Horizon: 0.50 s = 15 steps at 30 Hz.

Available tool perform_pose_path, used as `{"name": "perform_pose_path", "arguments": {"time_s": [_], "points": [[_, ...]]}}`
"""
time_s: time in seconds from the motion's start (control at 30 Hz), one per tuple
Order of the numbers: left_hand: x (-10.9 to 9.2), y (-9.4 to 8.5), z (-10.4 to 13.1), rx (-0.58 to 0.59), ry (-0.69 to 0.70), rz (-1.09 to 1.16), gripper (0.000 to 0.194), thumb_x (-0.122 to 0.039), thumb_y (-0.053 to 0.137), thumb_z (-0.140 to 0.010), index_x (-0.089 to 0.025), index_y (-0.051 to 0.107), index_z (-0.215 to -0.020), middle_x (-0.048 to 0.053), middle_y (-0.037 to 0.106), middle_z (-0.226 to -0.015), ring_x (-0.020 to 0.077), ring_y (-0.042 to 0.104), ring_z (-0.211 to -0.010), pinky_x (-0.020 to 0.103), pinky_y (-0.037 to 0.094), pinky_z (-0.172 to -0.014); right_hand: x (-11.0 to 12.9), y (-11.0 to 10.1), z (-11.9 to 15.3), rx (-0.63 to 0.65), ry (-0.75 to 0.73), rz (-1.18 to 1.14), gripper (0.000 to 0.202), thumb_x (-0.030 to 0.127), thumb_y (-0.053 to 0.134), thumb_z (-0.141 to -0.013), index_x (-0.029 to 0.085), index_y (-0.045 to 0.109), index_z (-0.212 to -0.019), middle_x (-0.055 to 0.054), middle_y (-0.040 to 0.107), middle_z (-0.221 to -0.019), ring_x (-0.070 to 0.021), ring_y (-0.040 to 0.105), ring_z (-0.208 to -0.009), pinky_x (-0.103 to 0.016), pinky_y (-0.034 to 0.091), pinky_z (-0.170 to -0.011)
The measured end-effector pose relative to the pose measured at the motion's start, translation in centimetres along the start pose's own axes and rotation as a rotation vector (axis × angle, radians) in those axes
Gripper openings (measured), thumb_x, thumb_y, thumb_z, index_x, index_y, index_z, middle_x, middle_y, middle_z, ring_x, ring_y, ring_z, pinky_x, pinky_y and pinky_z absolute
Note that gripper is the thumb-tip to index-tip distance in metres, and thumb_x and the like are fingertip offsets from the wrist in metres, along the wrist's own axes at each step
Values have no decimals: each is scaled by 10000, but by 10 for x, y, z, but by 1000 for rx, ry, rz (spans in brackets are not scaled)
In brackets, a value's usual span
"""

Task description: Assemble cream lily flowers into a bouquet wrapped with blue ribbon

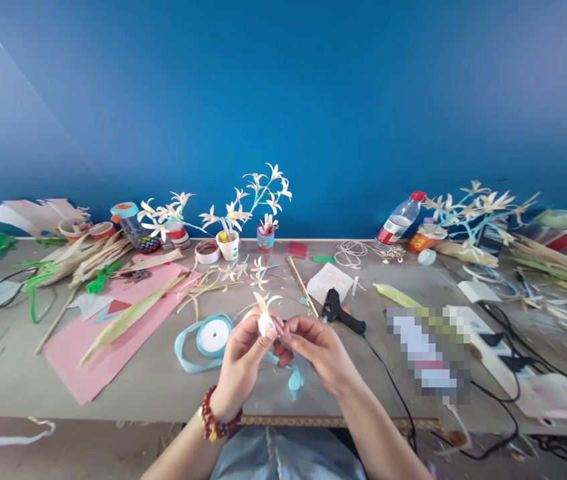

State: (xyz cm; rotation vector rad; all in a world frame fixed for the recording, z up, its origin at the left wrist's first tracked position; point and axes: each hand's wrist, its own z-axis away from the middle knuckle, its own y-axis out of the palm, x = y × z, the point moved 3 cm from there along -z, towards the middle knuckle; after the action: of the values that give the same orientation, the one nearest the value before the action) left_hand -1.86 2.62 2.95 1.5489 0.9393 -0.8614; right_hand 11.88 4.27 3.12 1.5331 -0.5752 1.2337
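Between thumb and fingers, my left hand (244, 347) pinches a cream handmade flower (265, 315) whose petals point up and away. My right hand (315, 348) is closed at the flower's base, its fingertips pinching light blue ribbon (295, 383), which hangs down below the hands. The exact grip is partly hidden by the fingers. Left of my hands lies a ribbon spool (214, 335) with a white centre and a loose blue loop beside it. Behind my hands, small loose flowers (259, 269) rest on the table.
A black glue gun (342, 313) lies to the right, its cable running toward the front edge. Pink paper (128, 333) bearing a husk spreads on the left. Finished flowers stand in a white cup (228, 245) at the back. A bottle (400, 219) and a power strip (493, 353) are right.
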Motion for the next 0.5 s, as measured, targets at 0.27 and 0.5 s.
{"name": "perform_pose_path", "arguments": {"time_s": [0.27,0.5], "points": [[3,3,-1,70,-40,136,176,-318,663,-901,-166,645,-815,57,607,-938,105,537,-601,229,479,-501,-5,8,-1,47,-21,-95,316,414,817,-787,174,612,-755,-2,684,-663,-135,656,-567,-270,571,-601],[6,-3,1,-74,28,-8,153,-311,756,-824,-187,675,-863,55,628,-1008,130,568,-705,240,498,-594,-2,9,6,-91,-176,102,294,445,760,-835,185,638,-772,-7,676,-647,-145,659,-603,-250,545,-613]]}}
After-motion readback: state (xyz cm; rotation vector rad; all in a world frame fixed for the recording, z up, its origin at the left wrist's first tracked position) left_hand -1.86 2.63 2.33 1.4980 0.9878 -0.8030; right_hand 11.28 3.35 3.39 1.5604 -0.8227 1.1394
